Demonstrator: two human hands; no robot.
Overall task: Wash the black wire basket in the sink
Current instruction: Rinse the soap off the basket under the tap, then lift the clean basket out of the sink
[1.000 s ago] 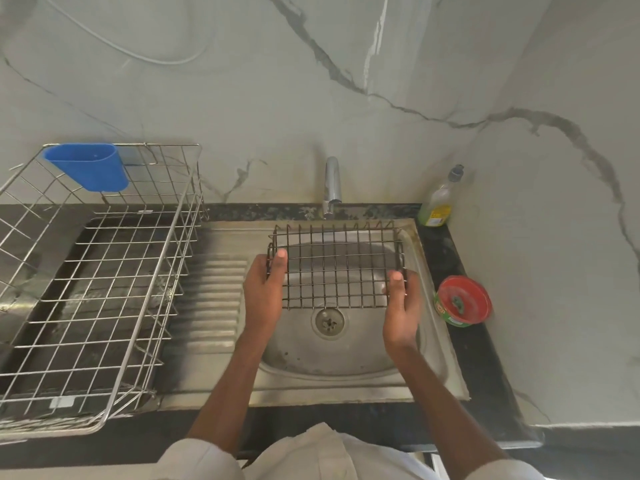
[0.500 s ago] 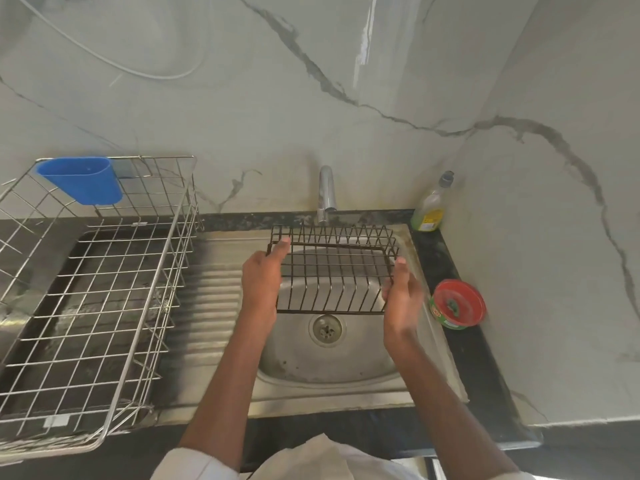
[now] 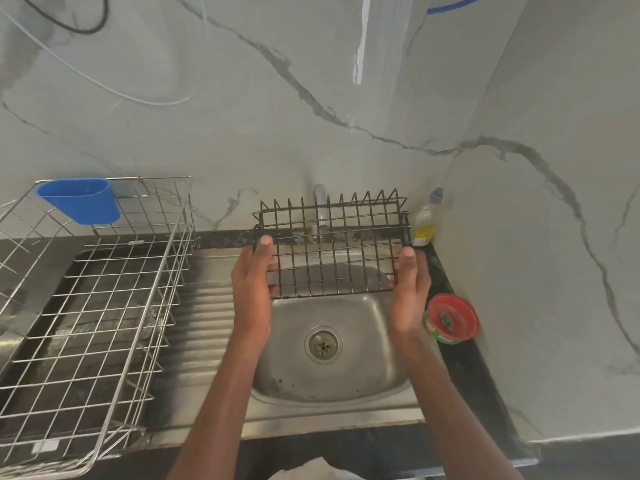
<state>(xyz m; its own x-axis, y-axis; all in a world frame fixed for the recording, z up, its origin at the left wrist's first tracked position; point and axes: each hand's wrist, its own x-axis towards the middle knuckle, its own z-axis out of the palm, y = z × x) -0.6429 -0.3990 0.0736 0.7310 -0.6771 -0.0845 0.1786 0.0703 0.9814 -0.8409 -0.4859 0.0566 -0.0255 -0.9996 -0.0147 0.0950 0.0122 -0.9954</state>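
Basket (image 3: 332, 252) held up over sink (image 3: 346, 382), clear of the bowl, back edge level with tap (image 3: 321, 206) – tap spout seen through the wires. Tilted: near edge low, far row of prongs standing up against the wall (image 3: 242, 116). Black wire, grid pattern, looks dry as far as can be told.

Left hand (image 3: 252, 289) gripping basket's left side – thumb on top of the wire, fingers curled under and showing through the grid. Right hand (image 3: 408, 289) gripping right side the same way, thumb up along the edge, fingertips just visible under the wires. Both forearms reaching in from the bottom of the view, white sleeves at the edge.

Sink bowl steel, drain (image 3: 323, 344) in the middle, some dark specks near the front. No water seen from tap. Ribbed drainboard (image 3: 204, 327) left of the bowl.

Rack (image 3: 86, 323) – large steel wire one – on the counter well left of sink, partly over the drainboard. Blue cup (image 3: 81, 200) hooked on rack's back left corner.

Bottle (image 3: 425, 223) with yellow label at back right corner, just beside basket's right end; touching or apart cannot tell. Red tub (image 3: 452, 318) on black counter (image 3: 485, 393) right of sink, near right wrist, apart from it.

Marble-look wall behind and to the right, thin cables (image 3: 104, 88) looping across upper left.
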